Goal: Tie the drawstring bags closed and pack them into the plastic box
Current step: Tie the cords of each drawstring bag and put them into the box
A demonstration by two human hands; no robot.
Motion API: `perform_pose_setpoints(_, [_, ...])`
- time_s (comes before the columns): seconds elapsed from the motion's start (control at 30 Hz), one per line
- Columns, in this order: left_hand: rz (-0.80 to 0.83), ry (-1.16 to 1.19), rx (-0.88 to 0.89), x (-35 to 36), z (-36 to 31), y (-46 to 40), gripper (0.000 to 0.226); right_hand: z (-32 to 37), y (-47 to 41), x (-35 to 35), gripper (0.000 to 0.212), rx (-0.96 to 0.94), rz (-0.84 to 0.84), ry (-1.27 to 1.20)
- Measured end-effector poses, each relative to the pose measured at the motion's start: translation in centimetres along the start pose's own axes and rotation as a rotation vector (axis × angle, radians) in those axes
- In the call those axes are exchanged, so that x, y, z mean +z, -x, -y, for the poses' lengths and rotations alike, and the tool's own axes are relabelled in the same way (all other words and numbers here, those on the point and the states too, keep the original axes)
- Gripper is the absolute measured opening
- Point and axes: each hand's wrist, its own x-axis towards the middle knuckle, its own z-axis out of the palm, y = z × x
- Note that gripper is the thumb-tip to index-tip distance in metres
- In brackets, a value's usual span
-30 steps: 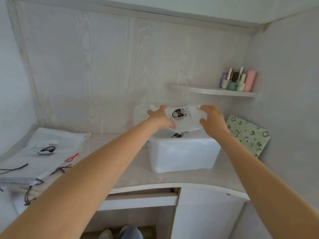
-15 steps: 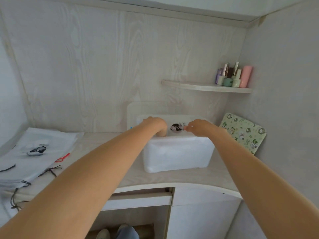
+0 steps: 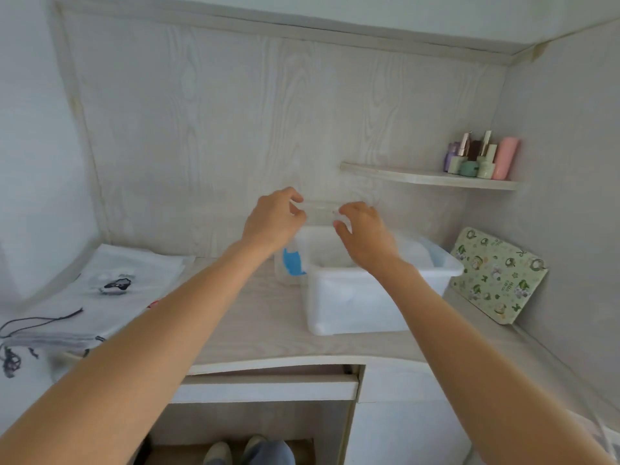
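white plastic box (image 3: 352, 300), green floral-patterned board (image 3: 496, 275), pink bottle (image 3: 505, 158)

A home, seemingly a bedroom or dressing nook: a pale wood-grain counter (image 3: 268, 333) built into a corner, a small shelf (image 3: 429, 177) above its right end carrying cosmetic bottles (image 3: 479, 157), slippered feet (image 3: 235, 453) below it.

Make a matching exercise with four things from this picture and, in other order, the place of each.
Things:
1. plastic box
2. flat drawstring bags
3. small bottles
4. green patterned board

Places:
A. on the wall shelf
B. leaning on the right wall
C. left end of the counter
D. middle of the counter, under the hands

Pairs: 1-D, 2-C, 3-A, 4-B
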Motion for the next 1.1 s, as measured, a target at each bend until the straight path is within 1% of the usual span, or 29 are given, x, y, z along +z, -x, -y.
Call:
perform_pose_setpoints(0.07, [-0.136,0.001,-0.027,-2.5,2.2,0.8,0.023,3.2,0.0,1.3,0.033,-0.056,-0.077,-0.056])
perform_pose_setpoints(0.17, [-0.292,-0.013,-0.092,-6.2,6.2,2.0,0.019,8.2,0.0,4.4,0.032,-0.122,-0.13,-0.126])
perform_pose_setpoints(0.27, [-0.36,-0.042,-0.157,-9.5,10.6,3.3,0.02,13.0,0.2,8.3,0.034,-0.166,-0.086,-0.174])
perform_pose_setpoints(0.37, [-0.369,-0.084,-0.214,-12.2,15.1,4.7,0.023,17.1,0.6,12.6,0.038,-0.176,0.039,-0.225])
perform_pose_setpoints(0.47, [-0.289,-0.139,-0.277,-14.3,19.7,5.8,0.03,20.7,0.9,16.5,0.043,-0.172,0.187,-0.28])
perform_pose_setpoints(0.63, [-0.003,-0.231,-0.383,-15.6,26.8,7.3,0.042,24.8,1.5,22.0,0.056,-0.149,0.471,-0.358])
perform_pose_setpoints(0.8, [0.155,-0.222,-0.44,-15.6,30.5,8.5,0.045,26.4,2.1,24.9,0.073,-0.074,0.718,-0.465])
perform_pose_setpoints(0.87, [0.225,-0.22,-0.463,-15.4,31.6,8.9,0.045,26.5,2.4,25.2,0.079,-0.105,0.769,-0.448])
perform_pose_setpoints(0.9, [0.239,-0.219,-0.466,-15.4,31.9,9.1,0.045,26.4,2.5,25.2,0.079,-0.122,0.778,-0.433])
perform_pose_setpoints(0.97, [0.236,-0.223,-0.449,-15.3,32.3,9.4,0.042,26.3,2.6,25.1,0.072,-0.141,0.791,-0.407])
perform_pose_setpoints(1.03, [0.203,-0.189,-0.42,-15.4,32.6,9.8,0.035,26.1,2.5,25.1,0.049,-0.181,0.763,-0.427])
perform_pose_setpoints(1.1, [0.141,-0.114,-0.383,-15.7,32.7,10.3,0.028,25.8,2.6,25.2,0.029,-0.23,0.683,-0.47])
